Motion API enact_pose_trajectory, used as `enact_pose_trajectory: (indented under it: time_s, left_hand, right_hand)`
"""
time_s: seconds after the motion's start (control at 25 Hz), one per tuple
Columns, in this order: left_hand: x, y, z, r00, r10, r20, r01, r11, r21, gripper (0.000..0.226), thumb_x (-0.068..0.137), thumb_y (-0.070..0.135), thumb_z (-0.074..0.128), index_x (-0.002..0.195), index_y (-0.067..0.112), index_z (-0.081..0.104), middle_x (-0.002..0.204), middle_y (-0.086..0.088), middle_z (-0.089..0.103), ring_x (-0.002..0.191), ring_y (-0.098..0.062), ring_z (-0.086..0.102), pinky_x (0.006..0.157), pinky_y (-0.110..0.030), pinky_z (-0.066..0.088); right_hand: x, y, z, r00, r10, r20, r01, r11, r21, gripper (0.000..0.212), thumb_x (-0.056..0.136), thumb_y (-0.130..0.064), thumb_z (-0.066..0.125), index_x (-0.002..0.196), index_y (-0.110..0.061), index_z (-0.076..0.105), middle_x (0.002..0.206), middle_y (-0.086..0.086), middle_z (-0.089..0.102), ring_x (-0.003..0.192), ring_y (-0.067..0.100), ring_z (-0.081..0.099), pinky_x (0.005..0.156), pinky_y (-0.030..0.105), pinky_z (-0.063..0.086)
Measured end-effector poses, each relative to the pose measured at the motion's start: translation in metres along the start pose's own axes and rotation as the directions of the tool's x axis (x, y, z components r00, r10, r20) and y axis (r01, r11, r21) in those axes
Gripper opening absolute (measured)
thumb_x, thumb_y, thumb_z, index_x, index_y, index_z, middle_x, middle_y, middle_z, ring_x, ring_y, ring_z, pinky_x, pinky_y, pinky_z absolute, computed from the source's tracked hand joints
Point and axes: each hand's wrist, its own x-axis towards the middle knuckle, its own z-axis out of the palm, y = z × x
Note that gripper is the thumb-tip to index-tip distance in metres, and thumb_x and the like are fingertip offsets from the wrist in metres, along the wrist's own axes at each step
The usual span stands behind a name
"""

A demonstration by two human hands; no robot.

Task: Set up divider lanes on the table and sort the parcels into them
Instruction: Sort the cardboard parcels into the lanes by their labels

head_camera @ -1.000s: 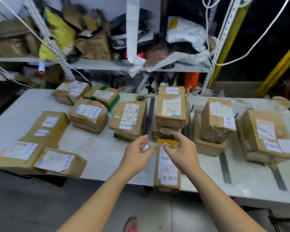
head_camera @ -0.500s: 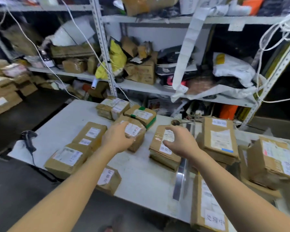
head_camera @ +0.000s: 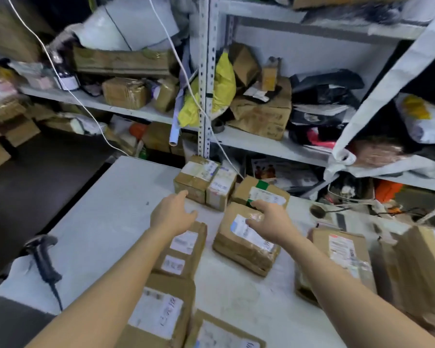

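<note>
Several brown cardboard parcels with white labels lie on the white table (head_camera: 106, 222). My left hand (head_camera: 172, 214) reaches out with loose fingers toward a pair of small boxes (head_camera: 204, 182) at the table's far edge, its fingertips just short of them. My right hand (head_camera: 269, 222) hovers with spread fingers over a taped parcel (head_camera: 246, 244), close to a parcel with green tape (head_camera: 261, 193). Neither hand holds anything. A long flat parcel (head_camera: 183, 249) lies under my left forearm. No divider strip is plainly visible.
A black barcode scanner (head_camera: 43, 257) lies at the table's left edge. Larger parcels (head_camera: 344, 252) crowd the right side, and more parcels (head_camera: 158, 312) lie near me. Metal shelving (head_camera: 206, 79) full of boxes and bags stands behind the table, with white cables hanging down.
My view has swung left and moved closer to the table's far left corner. Both hands have moved forward and left, away from the metal strip, toward the far parcels.
</note>
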Motion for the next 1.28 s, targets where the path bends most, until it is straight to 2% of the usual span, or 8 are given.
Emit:
enact_pose_trajectory:
  time_s: [0.12, 0.28, 0.44, 0.68, 0.76, 0.96, 1.12, 1.28]
  left_hand:
    - [0.05, -0.02, 0.006, 0.999, 0.023, 0.037, -0.021, 0.999, -0.041, 0.063, 0.094, 0.043, 0.061, 0.15, 0.019, 0.043, 0.146, -0.005, 0.055, 0.131, -0.028, 0.053, 0.096, -0.04, 0.049]
    - [0.105, -0.023, 0.03, 0.996, 0.023, 0.086, -0.004, 0.977, -0.214, 0.055, 0.091, 0.039, 0.066, 0.141, 0.021, 0.054, 0.138, -0.002, 0.062, 0.124, -0.027, 0.058, 0.087, -0.033, 0.048]
    - [0.153, 0.004, 0.062, 0.984, 0.118, 0.131, -0.049, 0.897, -0.44, 0.043, 0.09, 0.028, 0.072, 0.131, 0.02, 0.064, 0.128, 0.002, 0.068, 0.116, -0.022, 0.064, 0.09, -0.031, 0.051]
    - [0.203, 0.007, 0.106, 0.98, 0.082, 0.181, 0.011, 0.888, -0.459, 0.035, 0.086, 0.026, 0.075, 0.12, 0.022, 0.07, 0.119, 0.001, 0.074, 0.108, -0.022, 0.067, 0.091, -0.035, 0.055]
    - [0.211, 0.007, 0.114, 0.983, 0.067, 0.173, 0.019, 0.892, -0.452, 0.034, 0.082, 0.021, 0.079, 0.116, 0.021, 0.072, 0.116, 0.0, 0.075, 0.106, -0.023, 0.068, 0.087, -0.03, 0.053]
    - [0.209, 0.012, 0.125, 0.992, 0.011, 0.128, 0.056, 0.861, -0.506, 0.041, 0.073, 0.014, 0.089, 0.111, 0.021, 0.077, 0.112, -0.002, 0.075, 0.103, -0.025, 0.069, 0.088, -0.039, 0.059]
    - [0.19, 0.017, 0.12, 0.992, -0.066, 0.106, 0.12, 0.739, -0.663, 0.049, 0.066, 0.004, 0.092, 0.109, 0.02, 0.076, 0.11, 0.0, 0.073, 0.101, -0.022, 0.069, 0.086, -0.039, 0.061]
    - [0.168, 0.031, 0.091, 1.0, -0.02, 0.013, 0.023, 0.706, -0.708, 0.054, 0.069, 0.001, 0.089, 0.114, 0.027, 0.071, 0.119, -0.002, 0.067, 0.102, -0.016, 0.067, 0.086, -0.034, 0.059]
  right_hand:
    - [0.045, -0.016, 0.016, 0.996, 0.084, -0.022, -0.082, 0.993, 0.09, 0.059, 0.092, -0.036, 0.07, 0.146, -0.02, 0.052, 0.146, 0.001, 0.057, 0.123, 0.02, 0.059, 0.091, 0.032, 0.05]
    - [0.101, -0.025, 0.045, 0.984, 0.167, -0.064, -0.149, 0.964, 0.222, 0.056, 0.09, -0.035, 0.073, 0.141, -0.021, 0.056, 0.136, -0.002, 0.061, 0.078, -0.002, 0.057, 0.058, 0.015, 0.046]
    - [0.146, -0.03, 0.078, 0.965, 0.244, -0.096, -0.19, 0.904, 0.383, 0.058, 0.09, -0.037, 0.075, 0.141, -0.017, 0.057, 0.119, -0.008, 0.061, 0.108, 0.019, 0.065, 0.081, 0.03, 0.052]
    - [0.186, -0.023, 0.108, 0.937, 0.347, -0.039, -0.295, 0.845, 0.446, 0.03, 0.086, -0.035, 0.079, 0.113, -0.024, 0.075, 0.1, -0.003, 0.078, 0.089, 0.018, 0.072, 0.077, 0.036, 0.06]
    - [0.19, -0.022, 0.11, 0.916, 0.399, -0.027, -0.34, 0.813, 0.473, 0.03, 0.081, -0.035, 0.084, 0.109, -0.024, 0.076, 0.094, -0.005, 0.078, 0.084, 0.015, 0.072, 0.074, 0.035, 0.06]
    - [0.189, -0.02, 0.108, 0.902, 0.431, 0.032, -0.362, 0.712, 0.601, 0.044, 0.07, -0.031, 0.094, 0.11, -0.024, 0.077, 0.092, -0.007, 0.079, 0.088, 0.01, 0.073, 0.082, 0.038, 0.062]
    - [0.178, -0.015, 0.102, 0.919, 0.391, 0.047, -0.316, 0.66, 0.681, 0.048, 0.069, -0.023, 0.095, 0.113, -0.018, 0.077, 0.095, -0.006, 0.08, 0.09, 0.011, 0.075, 0.081, 0.034, 0.062]
    - [0.151, -0.022, 0.083, 0.933, 0.36, -0.006, -0.207, 0.551, 0.808, 0.04, 0.073, -0.015, 0.092, 0.108, -0.026, 0.076, 0.093, -0.011, 0.08, 0.091, 0.008, 0.075, 0.084, 0.033, 0.061]
